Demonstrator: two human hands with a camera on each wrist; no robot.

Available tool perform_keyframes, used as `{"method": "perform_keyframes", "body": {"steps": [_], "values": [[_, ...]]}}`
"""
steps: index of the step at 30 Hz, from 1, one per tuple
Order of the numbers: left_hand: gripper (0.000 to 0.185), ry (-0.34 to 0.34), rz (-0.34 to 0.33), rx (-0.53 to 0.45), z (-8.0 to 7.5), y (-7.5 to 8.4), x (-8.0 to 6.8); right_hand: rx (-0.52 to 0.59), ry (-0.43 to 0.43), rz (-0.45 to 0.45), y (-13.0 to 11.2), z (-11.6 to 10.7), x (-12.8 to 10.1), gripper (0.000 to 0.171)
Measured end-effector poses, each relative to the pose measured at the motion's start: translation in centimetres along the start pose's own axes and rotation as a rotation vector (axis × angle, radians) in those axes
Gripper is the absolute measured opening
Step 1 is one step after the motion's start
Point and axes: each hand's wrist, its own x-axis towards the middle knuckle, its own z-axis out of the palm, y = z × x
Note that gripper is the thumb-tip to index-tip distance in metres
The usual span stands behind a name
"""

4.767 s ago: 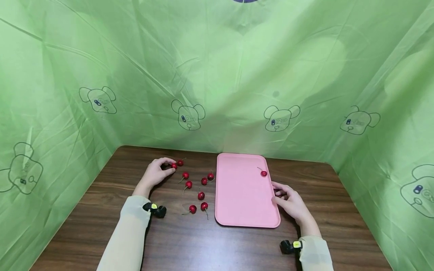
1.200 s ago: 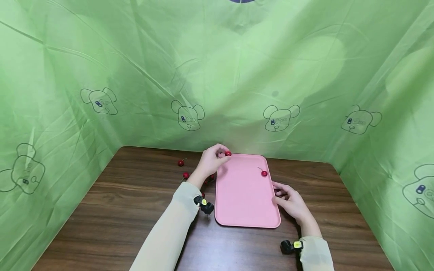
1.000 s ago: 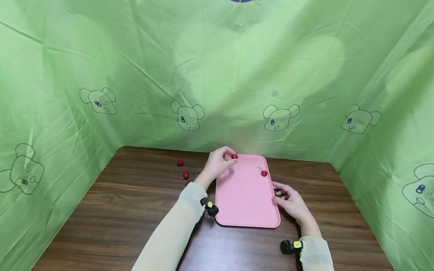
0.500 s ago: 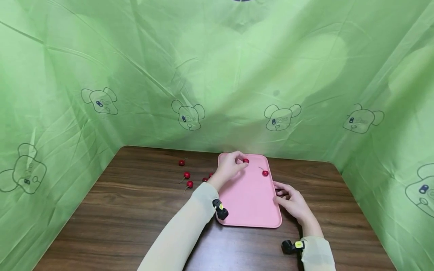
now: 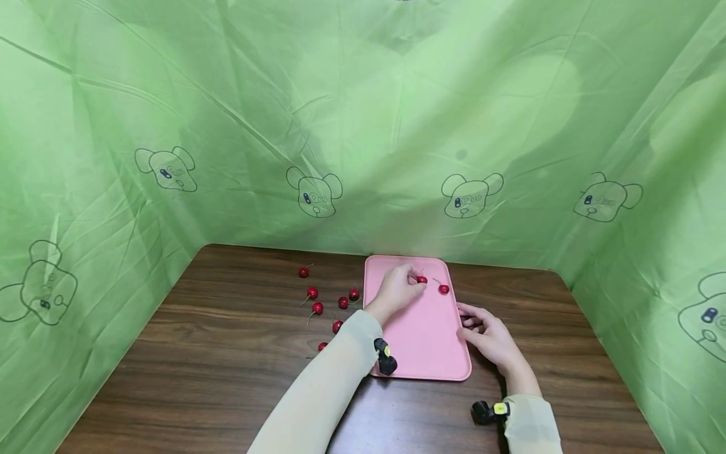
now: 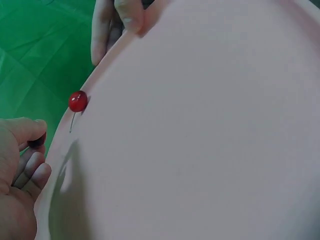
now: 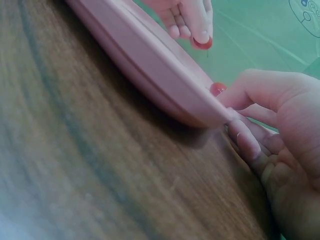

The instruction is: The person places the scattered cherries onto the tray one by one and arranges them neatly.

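Observation:
My left hand (image 5: 396, 290) pinches a red cherry (image 5: 422, 280) between thumb and fingertips over the far half of the pink tray (image 5: 425, 340). In the right wrist view the pinched cherry (image 7: 202, 44) hangs above the tray's rim, its thin stem pointing down. A second cherry (image 5: 443, 289) lies inside the tray by its right edge; the left wrist view shows this cherry (image 6: 78, 101) with its stem. At the tray's right side, my right hand (image 5: 492, 340) holds the rim, thumb on top and fingers (image 7: 248, 145) at the outside and below.
Several stemmed cherries are scattered on the brown wooden table (image 5: 198, 353) left of the tray, among them a far cherry (image 5: 304, 272) and a near cherry (image 5: 322, 347) partly behind my left sleeve (image 5: 323, 384). A green cloth (image 5: 368, 126) walls the table's back and sides.
My left hand took a cherry from the table's far left, carried it right across the tray's far edge, and moved it nearer the cherry lying there. The right hand and tray stayed put.

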Motion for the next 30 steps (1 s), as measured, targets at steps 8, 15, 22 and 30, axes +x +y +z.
{"method": "perform_keyframes", "body": {"steps": [8,15,22,30], "values": [[0.018,-0.019,-0.026,-0.018,1.1,0.0,0.1,0.000,-0.006,-0.004,0.1,-0.1,0.0,0.058],[0.019,-0.034,-0.025,0.031,1.5,0.2,-0.1,0.012,-0.010,-0.015,0.2,-0.1,0.0,0.059],[0.021,-0.039,0.008,0.116,2.1,0.0,-0.1,0.011,-0.008,-0.014,0.3,0.0,0.0,0.059],[0.021,-0.040,0.016,0.140,2.2,0.2,-0.1,0.018,-0.008,-0.015,0.2,0.0,0.0,0.059]]}}
